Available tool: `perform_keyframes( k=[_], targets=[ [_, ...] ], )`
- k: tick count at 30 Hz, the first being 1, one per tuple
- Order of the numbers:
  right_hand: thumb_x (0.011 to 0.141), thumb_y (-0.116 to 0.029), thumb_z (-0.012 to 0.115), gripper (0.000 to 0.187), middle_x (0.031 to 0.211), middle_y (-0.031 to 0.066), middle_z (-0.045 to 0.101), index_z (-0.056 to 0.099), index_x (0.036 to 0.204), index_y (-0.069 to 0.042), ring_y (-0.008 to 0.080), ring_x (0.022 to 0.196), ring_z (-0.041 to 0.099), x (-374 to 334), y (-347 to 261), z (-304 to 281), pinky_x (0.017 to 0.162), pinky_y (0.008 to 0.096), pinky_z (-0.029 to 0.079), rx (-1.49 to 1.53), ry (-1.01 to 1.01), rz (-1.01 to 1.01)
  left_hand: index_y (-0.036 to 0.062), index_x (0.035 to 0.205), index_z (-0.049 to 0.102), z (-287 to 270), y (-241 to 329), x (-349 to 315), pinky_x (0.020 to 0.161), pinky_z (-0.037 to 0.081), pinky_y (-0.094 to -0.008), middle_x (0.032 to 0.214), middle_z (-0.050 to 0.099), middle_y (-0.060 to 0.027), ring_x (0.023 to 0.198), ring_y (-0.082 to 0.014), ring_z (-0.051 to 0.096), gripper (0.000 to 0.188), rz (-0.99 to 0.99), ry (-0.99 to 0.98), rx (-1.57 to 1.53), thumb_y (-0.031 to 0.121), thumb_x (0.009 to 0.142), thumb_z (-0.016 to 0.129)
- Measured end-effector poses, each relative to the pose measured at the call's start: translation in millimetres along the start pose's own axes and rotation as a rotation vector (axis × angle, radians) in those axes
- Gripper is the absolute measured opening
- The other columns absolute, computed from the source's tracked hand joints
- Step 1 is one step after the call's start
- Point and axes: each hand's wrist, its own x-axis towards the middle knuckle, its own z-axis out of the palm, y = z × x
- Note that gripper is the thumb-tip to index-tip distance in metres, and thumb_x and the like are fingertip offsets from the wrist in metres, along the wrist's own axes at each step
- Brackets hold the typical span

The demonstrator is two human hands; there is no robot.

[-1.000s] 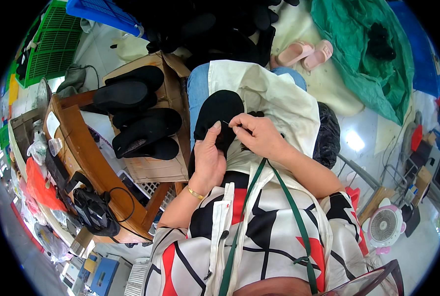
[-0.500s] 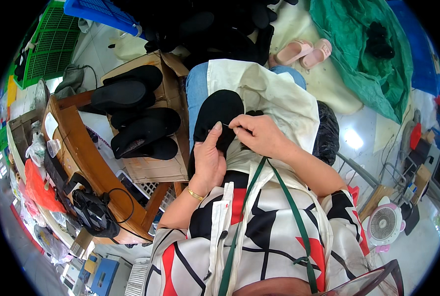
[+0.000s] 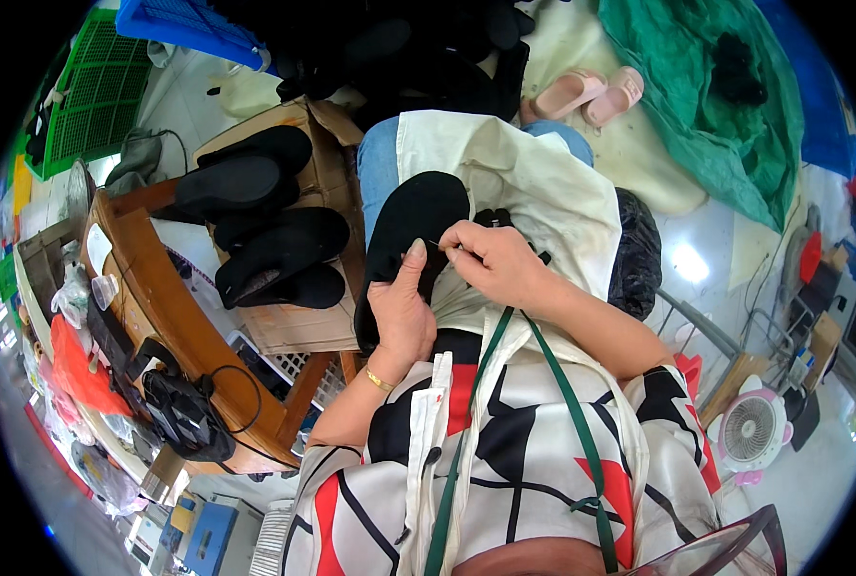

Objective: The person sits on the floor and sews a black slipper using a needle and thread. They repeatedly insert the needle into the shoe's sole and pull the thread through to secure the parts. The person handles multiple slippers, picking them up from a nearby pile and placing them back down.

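A black cloth shoe lies over my lap, its rounded toe end pointing away from me. My left hand grips its near part, thumb pressed on top and fingers mostly hidden beneath. Just right of that thumb, my right hand is closed in a pinch on a thin needle that reaches to the shoe's surface. A small dark object rests on the cream apron behind my right hand; its kind is unclear.
Several black shoes lie on a cardboard box at left, beside a wooden table. More black shoes are heaped ahead. Pink slides, green sheeting and a black bag are at right, with a fan behind.
The shoe and my left hand have shifted slightly left, and the shoe leans a little more. My right hand has moved a touch left, still pinching. More of the small dark object shows.
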Motion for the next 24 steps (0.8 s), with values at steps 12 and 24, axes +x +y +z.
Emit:
perform_keyframes(
  k=[12,24],
  targets=[
    [0.087,-0.012,0.059,0.014,0.067,0.0130,0.061,0.061,0.097,-0.003,0.0265,0.060,0.061,6.9,-5.8,-1.7,0.058,0.0343,0.047,-0.029,0.006,-0.002,0.0062,0.112,0.068,-0.6,-3.2,-3.1,0.091,0.047,-0.0254,0.108,0.069,-0.0019,0.098,-0.0104,0.062,0.023,0.039,-0.095,0.024,0.004,0.089,0.071],
    [0.090,-0.010,0.058,0.023,0.075,0.0082,0.063,0.064,0.111,-0.004,0.0133,0.062,0.056,-3.1,1.7,-4.8,0.059,0.0291,0.046,0.065,-0.033,0.034,0.0065,0.112,0.068,-2.0,-0.3,4.9,0.082,0.047,-0.0246,0.102,0.068,0.0011,0.088,-0.0075,0.060,0.023,-0.052,-0.039,-0.028,0.003,0.088,0.071]
  ],
)
